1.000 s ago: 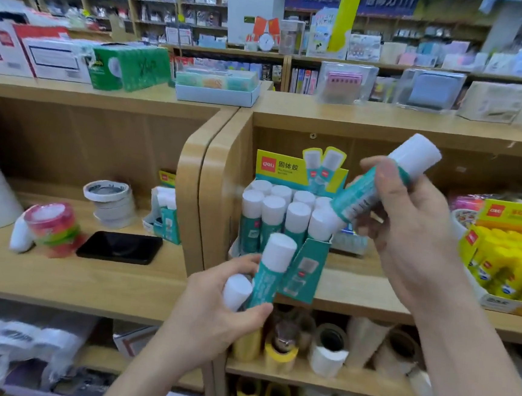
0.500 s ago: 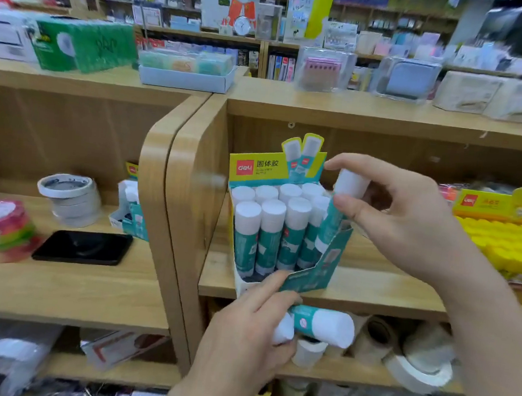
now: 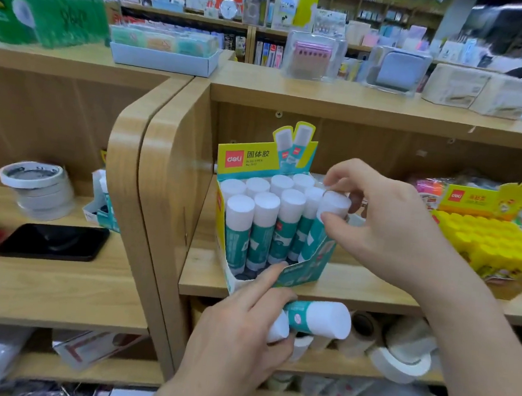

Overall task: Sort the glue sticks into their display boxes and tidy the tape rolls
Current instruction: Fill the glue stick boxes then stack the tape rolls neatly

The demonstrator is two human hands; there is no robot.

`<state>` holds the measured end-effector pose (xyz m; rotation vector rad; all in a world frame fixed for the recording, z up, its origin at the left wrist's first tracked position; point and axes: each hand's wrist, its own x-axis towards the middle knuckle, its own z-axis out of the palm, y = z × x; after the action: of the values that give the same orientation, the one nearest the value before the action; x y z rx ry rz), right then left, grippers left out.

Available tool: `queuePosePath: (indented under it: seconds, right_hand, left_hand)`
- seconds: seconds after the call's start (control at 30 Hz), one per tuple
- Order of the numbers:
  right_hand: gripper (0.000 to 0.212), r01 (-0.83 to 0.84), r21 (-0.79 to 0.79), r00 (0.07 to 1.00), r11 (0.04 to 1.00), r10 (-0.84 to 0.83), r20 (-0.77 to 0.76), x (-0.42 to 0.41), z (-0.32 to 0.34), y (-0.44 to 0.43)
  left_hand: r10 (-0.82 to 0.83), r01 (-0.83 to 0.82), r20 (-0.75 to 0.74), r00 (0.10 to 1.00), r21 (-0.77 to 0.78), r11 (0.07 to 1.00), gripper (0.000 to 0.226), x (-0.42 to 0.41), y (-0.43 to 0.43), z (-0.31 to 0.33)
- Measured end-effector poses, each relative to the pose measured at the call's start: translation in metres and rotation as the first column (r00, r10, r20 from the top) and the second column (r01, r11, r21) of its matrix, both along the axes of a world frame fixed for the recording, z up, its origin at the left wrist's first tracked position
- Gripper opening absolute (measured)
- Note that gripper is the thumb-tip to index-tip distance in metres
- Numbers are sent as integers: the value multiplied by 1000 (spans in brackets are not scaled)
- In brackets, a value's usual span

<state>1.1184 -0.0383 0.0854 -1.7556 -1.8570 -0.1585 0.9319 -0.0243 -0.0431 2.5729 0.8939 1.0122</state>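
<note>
wooden shelf (image 3: 356,288), right hand (image 3: 389,228) pinching glue stick (image 3: 325,222) into display box (image 3: 297,272)

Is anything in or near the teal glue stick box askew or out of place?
Yes. The leaning glue stick at the right front corner of the display box tilts, while the other sticks stand upright; the right hand pinches its cap. The left hand grips two loose sticks outside the box, below its front edge.

"deli 固体胶" on glue-stick display box (image 3: 250,162), "deli" on yellow box (image 3: 477,198)
</note>
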Motion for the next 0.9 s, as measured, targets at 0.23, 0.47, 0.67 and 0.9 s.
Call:
queuePosePath:
  seconds: [0.23,0.47,0.67,0.9]
  right_hand:
    - [11,48,55,996,997,-52,72,-4,-6,-2]
    - [31,18,155,977,988,-50,207,-7,-9,-3]
    - [32,34,168,962,985,-78,261,-7,-11,-9]
    - [35,-22,91,997,996,15,79,3,-15,-19]
  left_hand:
    - [1,10,149,989,-68,998,38,2,0,0]
    - [42,-28,162,986,-87,996,36,1,4,5]
    - [82,-61,194,978,-108,992,36,1,0,15]
    - [90,-21,262,961,-255,967,43,1,-3,23]
